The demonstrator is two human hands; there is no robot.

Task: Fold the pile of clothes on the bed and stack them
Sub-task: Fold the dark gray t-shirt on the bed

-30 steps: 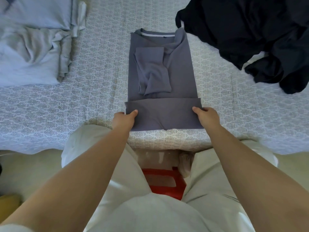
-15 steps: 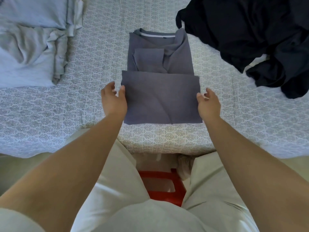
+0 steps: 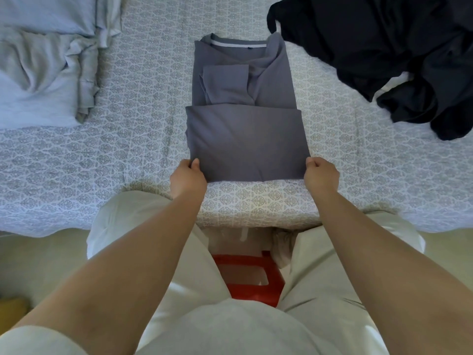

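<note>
Both hands, left (image 3: 188, 176) & right (image 3: 321, 175), pinch near corners of grey shirt (image 3: 245, 139) lying half-folded on bed (image 3: 102, 162) btw. pale stack (image 3: 43, 80) & black pile (image 3: 384, 55); uneven lift could skew next fold.

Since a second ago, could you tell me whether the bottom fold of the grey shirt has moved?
Yes. The grey shirt's folded edge now lies farther up, toward its collar, covering most of the tucked sleeve.

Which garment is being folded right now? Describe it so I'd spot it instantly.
Look at the patterned bed sheet; in its middle, near the front edge, lies the grey shirt. Unlike the crumpled black clothes and pale blue pile, it lies flat, white-lined collar away, both hands pinching its near corners.
</note>
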